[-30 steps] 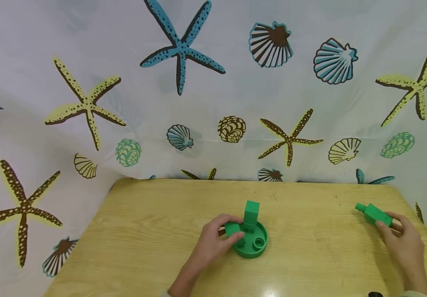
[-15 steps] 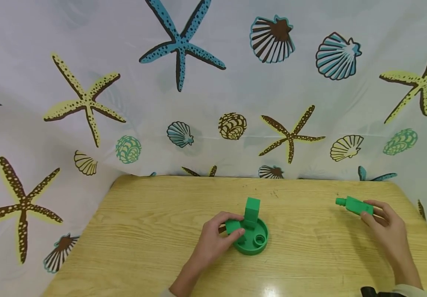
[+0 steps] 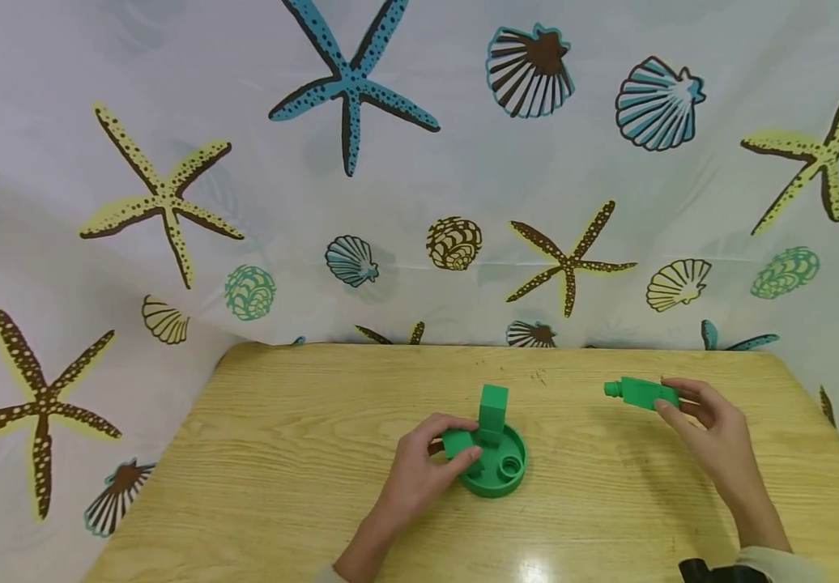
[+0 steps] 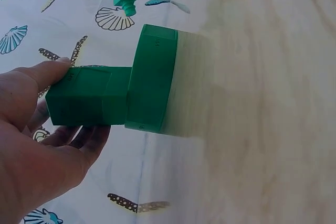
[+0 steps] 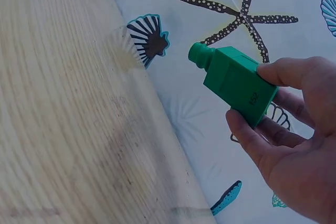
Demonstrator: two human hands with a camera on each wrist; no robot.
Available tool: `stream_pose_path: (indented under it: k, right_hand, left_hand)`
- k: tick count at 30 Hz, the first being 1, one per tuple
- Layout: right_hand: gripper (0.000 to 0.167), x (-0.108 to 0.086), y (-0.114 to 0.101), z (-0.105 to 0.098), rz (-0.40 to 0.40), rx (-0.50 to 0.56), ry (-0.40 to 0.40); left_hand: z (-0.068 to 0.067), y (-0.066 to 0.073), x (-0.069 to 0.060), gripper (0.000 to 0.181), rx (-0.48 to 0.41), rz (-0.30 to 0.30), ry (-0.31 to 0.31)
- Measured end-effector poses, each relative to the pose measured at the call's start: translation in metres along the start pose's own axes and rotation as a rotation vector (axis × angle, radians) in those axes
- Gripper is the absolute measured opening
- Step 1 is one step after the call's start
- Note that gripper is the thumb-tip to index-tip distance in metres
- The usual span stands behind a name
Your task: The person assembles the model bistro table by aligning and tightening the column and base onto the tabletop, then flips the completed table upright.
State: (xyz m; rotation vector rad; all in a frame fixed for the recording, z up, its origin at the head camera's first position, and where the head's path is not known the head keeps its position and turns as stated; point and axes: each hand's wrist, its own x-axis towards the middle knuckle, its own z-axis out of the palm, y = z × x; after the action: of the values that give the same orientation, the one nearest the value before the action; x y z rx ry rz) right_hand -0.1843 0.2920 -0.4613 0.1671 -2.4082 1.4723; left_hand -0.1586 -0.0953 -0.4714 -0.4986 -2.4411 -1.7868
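A round green base with a raised rim sits on the table. Two square green blocks stand up from it, beside a round open socket. My left hand grips the nearer-left block between thumb and fingers. The other block rises at the back of the base, untouched. To the right, my right hand holds a third green block above the table by its square end. Its narrow ridged neck points left, toward the base.
The wooden table reaches back to a white curtain printed with starfish and shells. A black object shows at the right sleeve, at the bottom edge of the head view.
My right hand has carried its green block leftward, nearer the base, and the neck now points more squarely left. The left hand keeps its grip on the standing block and stays in place.
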Motion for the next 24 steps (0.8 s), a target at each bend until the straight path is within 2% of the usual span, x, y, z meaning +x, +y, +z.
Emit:
stream_pose_path:
  k: [4, 15, 24]
  right_hand:
    - [0.038, -0.001, -0.007, 0.009, -0.049, 0.035, -0.001]
    - [0.036, 0.003, -0.03, 0.028, -0.092, 0.138, -0.074]
    - [0.041, 0.0, -0.036, 0.046, -0.071, 0.143, -0.136]
  left_hand:
    - [0.002, -0.002, 0.0, 0.031, 0.014, 0.005, 0.006]
    - [0.007, 0.002, 0.003, 0.032, 0.057, 0.02, 0.056]
    - [0.005, -0.002, 0.0, 0.033, 0.07, -0.004, 0.047]
